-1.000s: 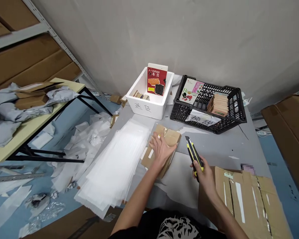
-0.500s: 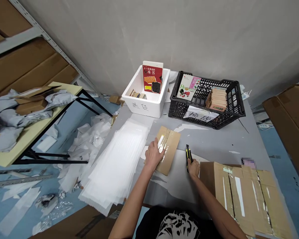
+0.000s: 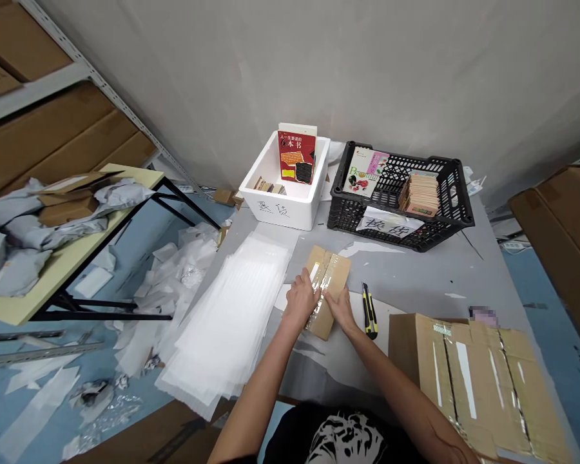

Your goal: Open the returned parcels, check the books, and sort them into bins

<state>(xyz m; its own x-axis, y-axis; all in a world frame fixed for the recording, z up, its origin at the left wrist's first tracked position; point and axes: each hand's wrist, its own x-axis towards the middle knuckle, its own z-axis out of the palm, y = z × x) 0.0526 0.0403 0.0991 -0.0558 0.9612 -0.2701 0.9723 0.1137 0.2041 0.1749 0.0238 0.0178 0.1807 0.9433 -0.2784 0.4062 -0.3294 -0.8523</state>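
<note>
The left grip (image 3: 300, 299) and right grip (image 3: 341, 312) press open on the taped cardboard packet (image 3: 329, 274); a slip on the counter (image 3: 415, 277) could send a hand into the utility knife (image 3: 369, 311) just beside it.

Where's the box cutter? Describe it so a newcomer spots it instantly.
On the grey table, find the taped cardboard box at near right. Left of it lies a utility knife beside the right hand, its yellow-and-black body unlike anything nearby.

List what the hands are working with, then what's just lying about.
At the hands: left hand, right hand, taped cardboard packet, yellow utility knife.

Lying about: white foam box, black plastic crate, white plastic sheets, large cardboard box.
</note>
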